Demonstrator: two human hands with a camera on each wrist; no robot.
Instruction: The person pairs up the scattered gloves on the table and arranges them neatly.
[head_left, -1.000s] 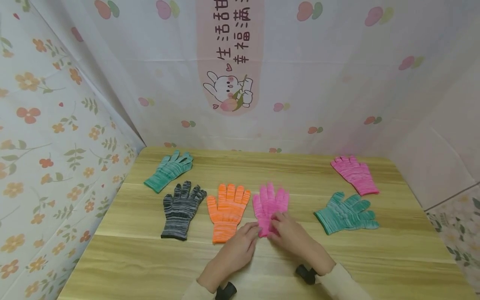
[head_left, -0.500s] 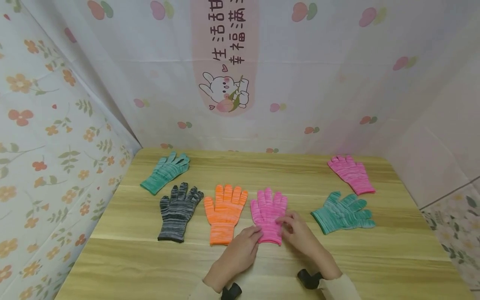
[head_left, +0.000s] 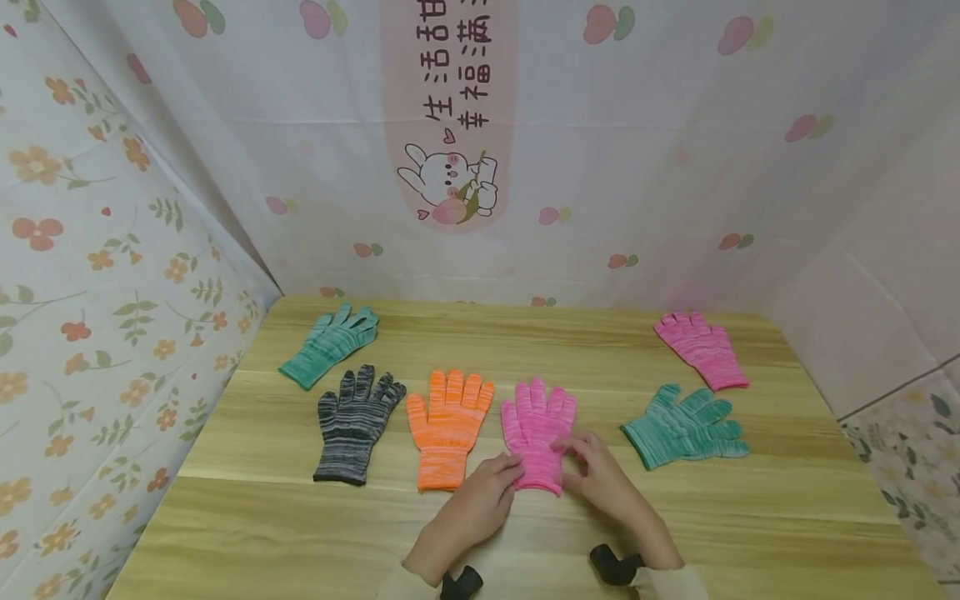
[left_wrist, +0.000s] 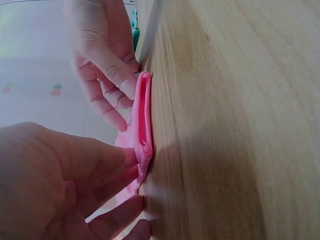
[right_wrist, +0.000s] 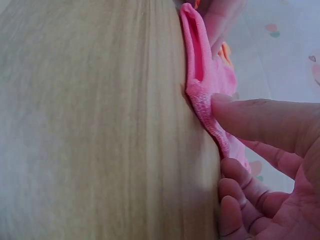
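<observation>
Overall, the head view shows a wood-grain worktop [head_left: 300, 533] under a printed curtain [head_left: 637, 183], with 6 knitted gloves laid out. Left of centre lie an upper green glove [head_left: 327, 346], a grey-black glove [head_left: 356, 429] below it and an orange glove [head_left: 448, 425]; right of centre, a lower green glove [head_left: 682, 427] with a corner pink glove [head_left: 705, 352] above it. The central pink glove [head_left: 531, 421] lies just right of the orange glove, fingers pointing up the frame, its cuff [head_left: 538, 481] between the left hand [head_left: 483, 498] and the right hand [head_left: 600, 479].

From the left wrist, the cuff gapes slightly near mid-frame; the left hand, lower left, pinches its near edge, and the right hand, upper left, grips the opposite edge. A sliver of green shows at the top.

From the right wrist, the right hand, at right, holds the cuff's side, its lower fingers curled against the worktop; a little orange peeps out behind.
</observation>
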